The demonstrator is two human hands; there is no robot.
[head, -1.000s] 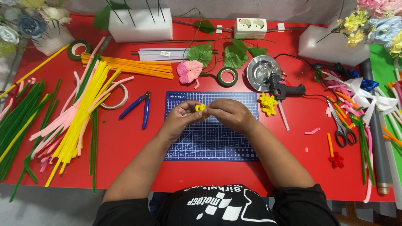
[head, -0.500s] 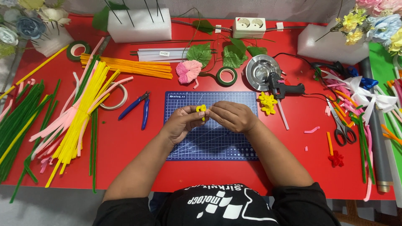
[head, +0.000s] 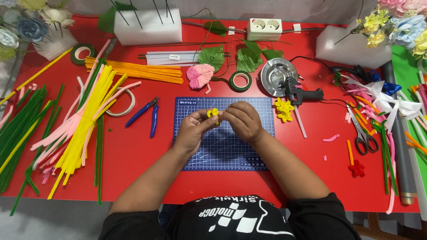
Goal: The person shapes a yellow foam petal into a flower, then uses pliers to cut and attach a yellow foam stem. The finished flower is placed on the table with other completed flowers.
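Head view: fuzzy yellow looped piece (head: 213,113)

Both hands (head: 222,124) meet over the cutting mat (head: 231,153), with pliers (head: 144,115) to its left, a glue gun (head: 302,94) to its right, and a tape roll (head: 240,81) behind it.

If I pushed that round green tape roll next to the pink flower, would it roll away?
Probably not: the green tape roll lies flat on the red table, so it would likely slide. Stood on edge, its round shape could roll. Its open middle suggests it is light.
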